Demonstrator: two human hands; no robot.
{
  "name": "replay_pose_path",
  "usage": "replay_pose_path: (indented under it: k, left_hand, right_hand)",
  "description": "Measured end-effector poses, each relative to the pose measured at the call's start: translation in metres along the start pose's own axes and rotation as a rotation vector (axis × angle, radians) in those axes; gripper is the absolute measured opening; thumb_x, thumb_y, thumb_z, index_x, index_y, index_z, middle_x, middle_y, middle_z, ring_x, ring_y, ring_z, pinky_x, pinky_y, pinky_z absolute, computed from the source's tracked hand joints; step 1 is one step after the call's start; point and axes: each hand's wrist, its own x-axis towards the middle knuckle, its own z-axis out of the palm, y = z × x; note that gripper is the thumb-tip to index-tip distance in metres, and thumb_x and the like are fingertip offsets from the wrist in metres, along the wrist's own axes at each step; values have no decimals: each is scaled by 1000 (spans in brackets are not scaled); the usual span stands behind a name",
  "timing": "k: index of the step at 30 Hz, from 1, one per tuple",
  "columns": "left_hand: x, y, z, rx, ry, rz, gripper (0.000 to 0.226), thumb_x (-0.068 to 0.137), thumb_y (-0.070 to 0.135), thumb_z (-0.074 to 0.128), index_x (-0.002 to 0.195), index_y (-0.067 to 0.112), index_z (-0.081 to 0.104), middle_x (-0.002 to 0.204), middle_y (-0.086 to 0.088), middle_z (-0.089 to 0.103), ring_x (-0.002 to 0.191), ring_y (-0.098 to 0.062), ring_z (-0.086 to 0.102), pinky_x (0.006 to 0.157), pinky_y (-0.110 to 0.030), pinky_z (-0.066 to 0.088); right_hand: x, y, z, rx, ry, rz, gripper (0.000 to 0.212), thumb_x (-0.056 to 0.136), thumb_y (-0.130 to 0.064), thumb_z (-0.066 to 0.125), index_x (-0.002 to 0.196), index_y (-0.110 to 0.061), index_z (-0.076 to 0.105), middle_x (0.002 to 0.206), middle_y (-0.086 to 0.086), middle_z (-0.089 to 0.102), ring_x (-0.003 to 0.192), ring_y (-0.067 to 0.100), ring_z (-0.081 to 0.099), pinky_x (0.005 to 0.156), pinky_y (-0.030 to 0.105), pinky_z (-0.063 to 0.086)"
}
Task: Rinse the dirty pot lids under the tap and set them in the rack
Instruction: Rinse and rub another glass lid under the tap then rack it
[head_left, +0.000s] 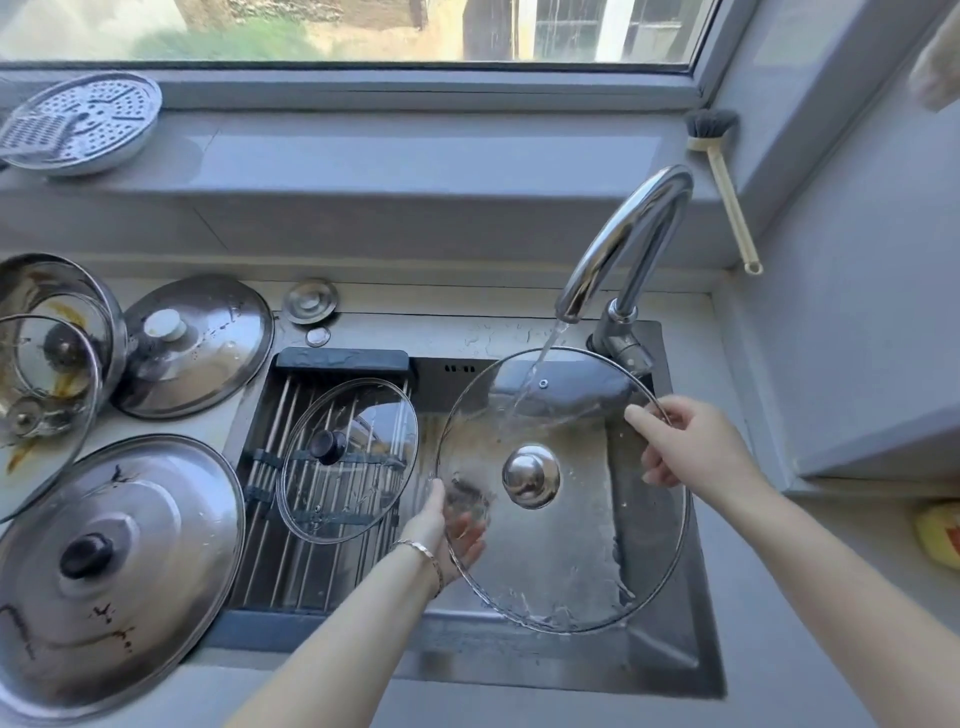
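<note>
A large glass lid (582, 545) with a steel knob is held tilted over the sink (670, 670). Water streams from the chrome tap (618, 249) onto its upper part. My right hand (685, 447) grips the lid's right rim. My left hand (447, 525) lies flat under the lid's lower left edge, its fingers showing through the glass. A smaller glass lid (348, 462) with a black knob lies on the roll-up rack (291, 561) over the sink's left half.
Stained steel lids sit on the counter at left: a big one (114, 577) in front, another (197, 348) behind it, and a stack of lids (47, 364) at the far left. A perforated steamer plate (78, 122) rests on the sill. A dish brush (727, 187) leans at right.
</note>
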Motion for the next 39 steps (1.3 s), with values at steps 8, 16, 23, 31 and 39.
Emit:
replay_pose_path:
  k: [8,16,23,31,39]
  left_hand:
    - [-8,30,-6,274,231,484,37,93,41,44,71,11,39,51,-4,45,25,-5,45,29,-11,31]
    - [-54,63,3,451,390,907,38,86,44,55,68,13,42,53,-3,60,37,-7,59,53,-32,48]
    - [-72,69,-2,531,475,987,40,84,49,54,66,15,42,49,3,59,37,-2,59,50,-27,45]
    - [-103,56,13,540,325,1087,35,85,42,57,63,21,40,51,-2,59,48,-22,63,58,-48,54]
    - [-130,40,21,682,131,1051,32,88,38,54,69,14,43,60,-12,64,61,-35,65,62,-53,54]
  right_hand:
    - [16,52,19,-105,-151,370,28,90,-24,55,96,2,64,73,11,64,62,21,61,56,23,46]
    - [52,10,39,419,110,191,46,89,-3,49,135,0,43,114,10,51,93,14,58,106,42,39]
    - [64,-12,60,556,123,247,53,86,1,49,138,-5,40,108,-1,56,102,17,50,106,43,37]
    - [-22,-20,82,-53,-381,11,62,68,-59,56,123,-37,39,102,-6,60,80,17,66,71,34,58]
    - [-44,9,94,181,-283,-103,14,88,-27,59,94,-26,47,81,8,64,55,11,57,55,26,50]
